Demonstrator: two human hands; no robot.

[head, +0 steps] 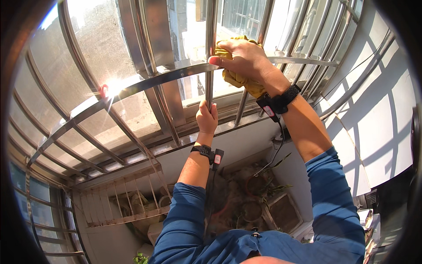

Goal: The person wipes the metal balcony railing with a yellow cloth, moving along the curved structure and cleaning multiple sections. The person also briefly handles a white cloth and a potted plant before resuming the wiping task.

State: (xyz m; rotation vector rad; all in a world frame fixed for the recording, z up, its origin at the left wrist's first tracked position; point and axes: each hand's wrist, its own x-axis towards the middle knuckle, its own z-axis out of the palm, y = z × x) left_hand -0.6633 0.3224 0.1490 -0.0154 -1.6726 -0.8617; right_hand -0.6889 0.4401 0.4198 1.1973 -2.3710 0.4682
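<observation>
My right hand (245, 57) presses a crumpled yellow cloth (235, 79) against the window bars, just where the flat metal crossbar (184, 71) meets them. Its thumb reaches left onto the crossbar. Lower down, my left hand (207, 117) is wrapped around an upright round metal bar (209, 87), above the sill. Behind the bars are sliding window panes (99, 39) in a metal frame, one of them with a mesh-like surface. Part of the cloth is hidden under my right palm.
A rusty metal rack (128, 217) juts out below the sill at left. Plant pots (252, 211) and a square planter (285, 213) stand on the floor beneath me. A cable (280, 142) hangs from my right wrist. The white tiled wall (372, 132) closes the right side.
</observation>
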